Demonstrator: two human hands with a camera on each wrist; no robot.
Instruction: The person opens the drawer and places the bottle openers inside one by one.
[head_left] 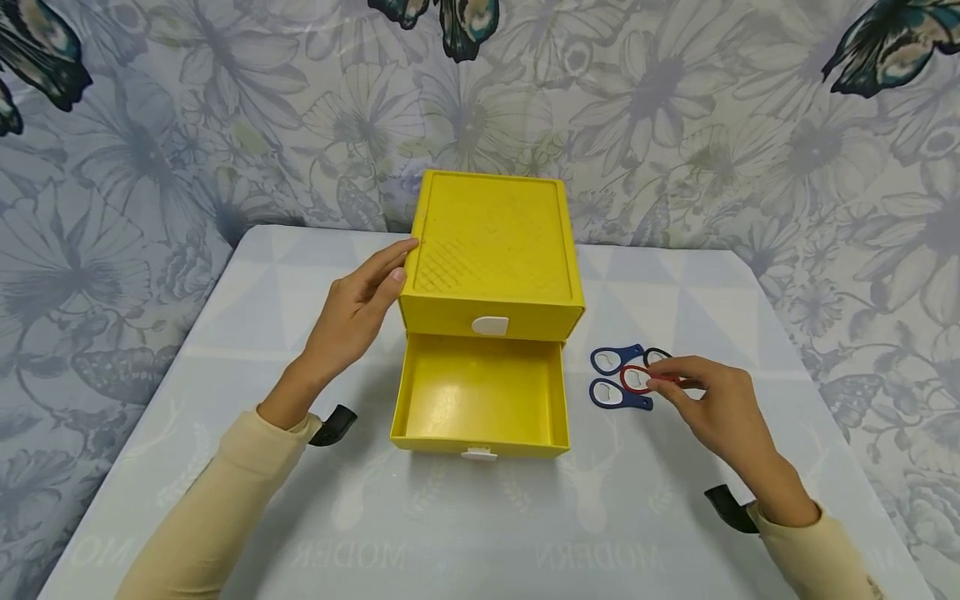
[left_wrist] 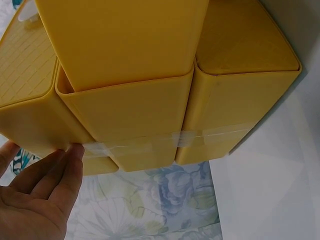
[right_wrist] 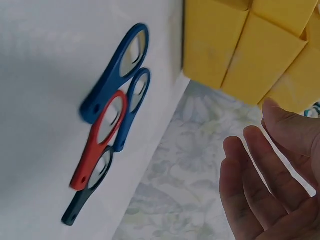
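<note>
A yellow drawer box (head_left: 495,237) stands mid-table, a lower drawer (head_left: 480,396) pulled out toward me and holding nothing. My left hand (head_left: 337,325) rests its fingertips against the box's left side; the left wrist view shows these fingers (left_wrist: 70,175) nearly straight near a strip of clear tape. Right of the box lie two blue magnifying glasses (head_left: 606,393), a red magnifying glass (right_wrist: 89,160) and a black magnifying glass (right_wrist: 80,202), overlapping. My right hand (head_left: 716,404) is over the red and black handles, its fingers (right_wrist: 262,175) loosely bent and apart, nothing between them.
White tabs (head_left: 490,326) mark the drawer fronts. A pale printed cover lies over the table (head_left: 480,517). Behind it hangs floral fabric (head_left: 300,125) with dark butterfly shapes (head_left: 471,25). Black straps (head_left: 333,425) show at both wrists.
</note>
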